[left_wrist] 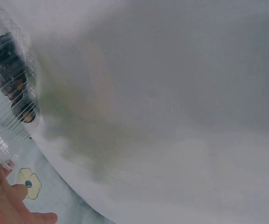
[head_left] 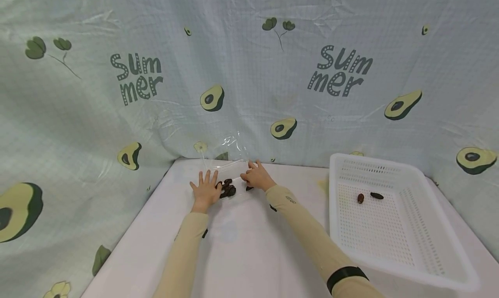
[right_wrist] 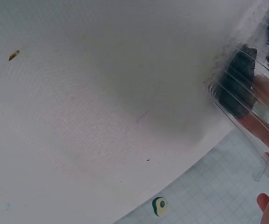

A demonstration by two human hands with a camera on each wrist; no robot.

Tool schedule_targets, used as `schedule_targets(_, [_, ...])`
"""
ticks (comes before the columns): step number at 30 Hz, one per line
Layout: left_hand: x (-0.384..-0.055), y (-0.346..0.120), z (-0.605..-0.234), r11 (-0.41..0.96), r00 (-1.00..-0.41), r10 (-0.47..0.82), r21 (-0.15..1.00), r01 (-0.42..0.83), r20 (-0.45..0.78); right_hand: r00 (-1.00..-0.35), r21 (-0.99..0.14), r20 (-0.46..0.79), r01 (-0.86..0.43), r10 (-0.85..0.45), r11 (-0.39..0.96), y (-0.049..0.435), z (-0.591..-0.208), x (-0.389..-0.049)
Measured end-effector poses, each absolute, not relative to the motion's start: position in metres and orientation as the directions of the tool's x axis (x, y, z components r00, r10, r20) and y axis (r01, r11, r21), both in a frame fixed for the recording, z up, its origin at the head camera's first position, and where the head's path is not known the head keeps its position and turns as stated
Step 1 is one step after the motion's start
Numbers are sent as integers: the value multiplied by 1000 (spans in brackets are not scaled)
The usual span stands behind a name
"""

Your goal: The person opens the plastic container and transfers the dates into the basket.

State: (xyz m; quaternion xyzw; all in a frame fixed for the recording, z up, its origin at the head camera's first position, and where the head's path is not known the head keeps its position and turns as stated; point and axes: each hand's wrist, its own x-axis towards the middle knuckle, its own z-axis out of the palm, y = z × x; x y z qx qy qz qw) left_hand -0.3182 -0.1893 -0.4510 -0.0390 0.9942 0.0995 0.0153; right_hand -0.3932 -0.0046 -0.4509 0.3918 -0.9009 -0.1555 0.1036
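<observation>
A clear plastic clamshell box lies on the table with its transparent lid raised at the back. Several dark, wrinkled dates are clustered in its left part and also show through the ribbed wall in the left wrist view. My left hand rests at the box's left side, fingers spread. Inside the right end, my right hand has its fingertips at a single dark date, apparently pinching it; the ribbed plastic partly blurs the contact.
On the right stands a white perforated basket holding a reddish-brown date and a dark elongated piece. A hanging cloth printed with avocados rises behind the white table.
</observation>
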Motion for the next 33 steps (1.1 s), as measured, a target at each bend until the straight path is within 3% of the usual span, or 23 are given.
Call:
schedule_targets(6, [-319,-190,-453,976,-997,-75,202,-79,-29,-659,393,63,-674,-750,625,-5,-451,-394])
schedule_targets(17, [-320,-191,-451,975,-996,-78,206,-86,-51,-696,277,-26,-695,-718,663,-9,-449,-401])
schedule_targets(25, [-345,-203,-485,976,-998,-60,212,-59,1,-684,255,-7,-707,-729,660,-8,-447,-402])
schedule_targets(33, [-321,-192,-450,977,-997,-62,200,-70,-44,-628,311,50,-729,-776,610,-8,-443,-400])
